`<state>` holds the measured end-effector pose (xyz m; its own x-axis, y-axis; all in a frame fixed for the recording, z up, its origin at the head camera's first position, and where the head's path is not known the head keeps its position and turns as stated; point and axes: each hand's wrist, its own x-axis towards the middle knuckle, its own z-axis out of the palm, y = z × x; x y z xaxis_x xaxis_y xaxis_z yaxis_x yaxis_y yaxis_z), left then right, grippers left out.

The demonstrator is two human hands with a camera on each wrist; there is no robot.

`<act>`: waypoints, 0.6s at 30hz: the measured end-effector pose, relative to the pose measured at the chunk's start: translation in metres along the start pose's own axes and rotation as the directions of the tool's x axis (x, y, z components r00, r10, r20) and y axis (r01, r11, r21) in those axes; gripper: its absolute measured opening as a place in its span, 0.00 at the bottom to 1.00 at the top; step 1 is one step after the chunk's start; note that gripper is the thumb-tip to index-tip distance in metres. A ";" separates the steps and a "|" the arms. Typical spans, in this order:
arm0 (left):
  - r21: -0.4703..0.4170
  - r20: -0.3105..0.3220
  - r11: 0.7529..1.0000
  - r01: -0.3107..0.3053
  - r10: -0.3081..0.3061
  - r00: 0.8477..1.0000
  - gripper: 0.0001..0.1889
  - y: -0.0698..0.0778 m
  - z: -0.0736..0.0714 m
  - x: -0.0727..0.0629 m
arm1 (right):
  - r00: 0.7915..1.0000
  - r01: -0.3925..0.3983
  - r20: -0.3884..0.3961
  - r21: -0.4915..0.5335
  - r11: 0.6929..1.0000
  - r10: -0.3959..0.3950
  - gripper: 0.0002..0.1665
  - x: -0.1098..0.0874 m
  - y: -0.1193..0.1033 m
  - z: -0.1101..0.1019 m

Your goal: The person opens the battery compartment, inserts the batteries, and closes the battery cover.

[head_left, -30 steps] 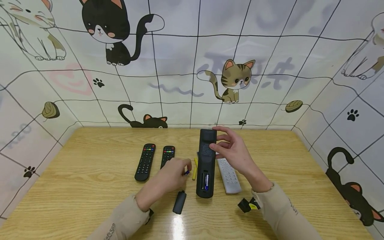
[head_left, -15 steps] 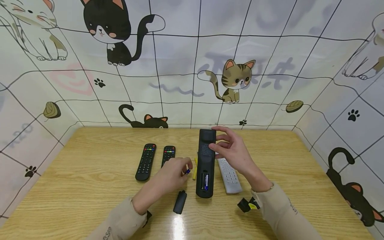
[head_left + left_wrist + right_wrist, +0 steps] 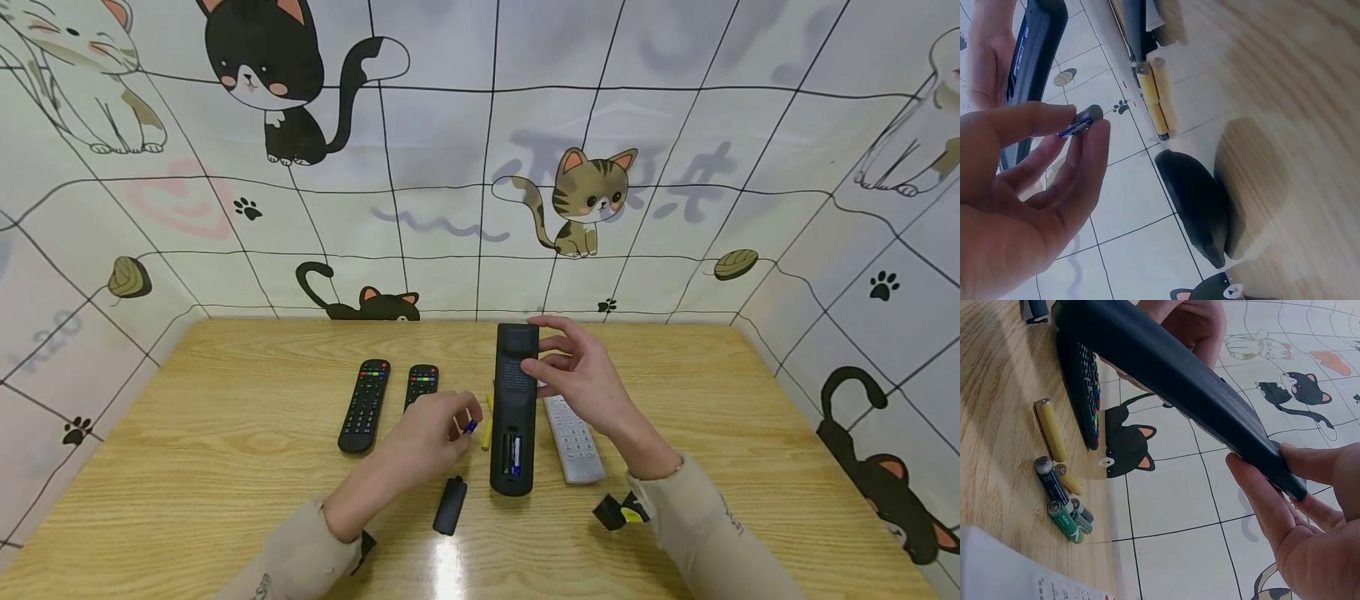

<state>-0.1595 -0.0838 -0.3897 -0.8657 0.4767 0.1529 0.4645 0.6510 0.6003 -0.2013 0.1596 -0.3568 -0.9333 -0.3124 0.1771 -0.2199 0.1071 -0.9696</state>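
My right hand (image 3: pixel 581 375) holds a black remote control (image 3: pixel 516 400) by its upper end, with its back facing me. The battery compartment (image 3: pixel 512 454) near its lower end is uncovered, and one blue-and-silver battery (image 3: pixel 516 456) lies inside. Just left of the remote, my left hand (image 3: pixel 431 433) pinches a blue battery (image 3: pixel 1082 121) between thumb and fingers, its flat end showing in the left wrist view. A small black battery cover (image 3: pixel 450 506) lies on the table in front of the left hand.
Two black remotes, a larger one (image 3: pixel 364 406) and a smaller one (image 3: pixel 422 383), lie at left. A white remote (image 3: pixel 573 440) is at right. Several loose batteries, yellow (image 3: pixel 1051 430), dark blue (image 3: pixel 1051 481) and green (image 3: pixel 1065 521), lie behind the held remote on the wooden table (image 3: pixel 225 467).
My left hand has risen very slightly, and a bit more of the blue battery shows at its fingertips. The right hand and the held remote have barely moved.
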 end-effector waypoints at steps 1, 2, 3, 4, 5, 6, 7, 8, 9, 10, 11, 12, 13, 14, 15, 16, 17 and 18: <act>-0.005 -0.009 1.000 -0.007 0.007 1.000 0.11 0.000 0.000 0.000 | 1.000 0.000 0.000 0.000 1.000 0.000 0.35 0.000 0.000 0.000; -0.012 -0.018 1.000 -0.013 0.013 1.000 0.11 0.001 0.000 0.000 | 1.000 0.000 0.000 0.001 1.000 0.000 0.35 0.000 0.000 0.000; -0.021 -0.028 1.000 -0.019 0.019 0.999 0.11 0.001 0.000 -0.001 | 1.000 0.000 0.001 0.002 1.000 0.000 0.35 0.000 0.001 0.000; -0.032 -0.040 0.999 -0.027 0.026 0.999 0.11 0.001 0.000 -0.001 | 1.000 0.001 0.001 0.003 1.000 -0.001 0.35 0.000 0.001 -0.001; -0.040 -0.052 0.999 -0.035 0.033 0.998 0.11 0.001 0.000 -0.002 | 1.000 0.002 0.001 0.003 1.000 -0.002 0.34 0.000 0.001 -0.001; -0.051 -0.065 0.998 -0.042 0.038 0.997 0.11 0.002 0.000 -0.002 | 1.000 0.002 0.001 0.004 1.000 -0.002 0.34 0.000 0.001 -0.001; -0.059 -0.078 0.997 -0.047 0.042 0.996 0.11 0.002 0.000 -0.003 | 1.000 0.004 0.002 0.003 1.000 -0.004 0.34 0.000 0.001 -0.001; -0.067 -0.089 0.996 -0.052 0.046 0.995 0.11 0.002 0.000 -0.003 | 1.000 0.005 0.002 0.003 1.000 -0.005 0.34 0.000 0.000 -0.001; -0.077 -0.102 0.995 -0.057 0.049 0.994 0.11 0.002 0.000 -0.003 | 1.000 0.004 0.001 0.002 1.000 -0.004 0.35 0.000 0.000 -0.001; -0.088 -0.114 0.994 -0.062 0.052 0.992 0.11 0.002 0.000 -0.004 | 1.000 0.004 0.001 0.001 1.000 -0.004 0.35 0.000 0.000 -0.001; -0.099 -0.126 0.993 -0.066 0.053 0.991 0.12 0.003 0.000 -0.004 | 1.000 0.005 0.001 -0.002 1.000 -0.005 0.35 0.000 0.000 -0.001; -0.109 -0.138 0.991 -0.072 0.056 0.989 0.12 0.003 -0.001 -0.004 | 1.000 0.005 0.000 -0.004 1.000 -0.005 0.35 0.000 0.000 -0.001; -0.117 -0.148 0.990 -0.075 0.057 0.987 0.12 0.003 -0.001 -0.005 | 1.000 0.004 0.000 -0.005 1.000 -0.004 0.35 0.000 0.000 -0.001; -0.124 -0.158 0.989 -0.079 0.059 0.986 0.12 0.003 0.000 -0.005 | 1.000 0.003 0.000 -0.006 1.000 -0.003 0.35 0.000 0.000 -0.001; -0.132 -0.167 0.988 -0.081 0.058 0.984 0.12 0.003 -0.001 -0.005 | 1.000 0.001 -0.001 -0.005 1.000 -0.001 0.36 0.000 0.000 -0.001; -0.138 -0.175 0.987 -0.083 0.058 0.983 0.12 0.003 0.000 -0.005 | 1.000 0.000 0.001 -0.004 1.000 0.000 0.36 0.000 0.000 -0.001; -0.142 -0.185 0.986 -0.086 0.058 0.981 0.12 0.003 0.000 -0.005 | 1.000 -0.002 0.000 -0.003 1.000 0.002 0.36 0.000 0.000 -0.001; -0.143 -0.192 0.986 -0.086 0.058 0.980 0.12 0.003 0.000 -0.005 | 1.000 -0.003 0.001 -0.003 1.000 0.003 0.36 0.000 0.000 -0.001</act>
<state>-0.1535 -0.0842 -0.3884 -0.8571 0.3912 0.3353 0.5059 0.5161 0.6912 -0.2019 0.1608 -0.3565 -0.9337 -0.3131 0.1736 -0.2174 0.1105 -0.9698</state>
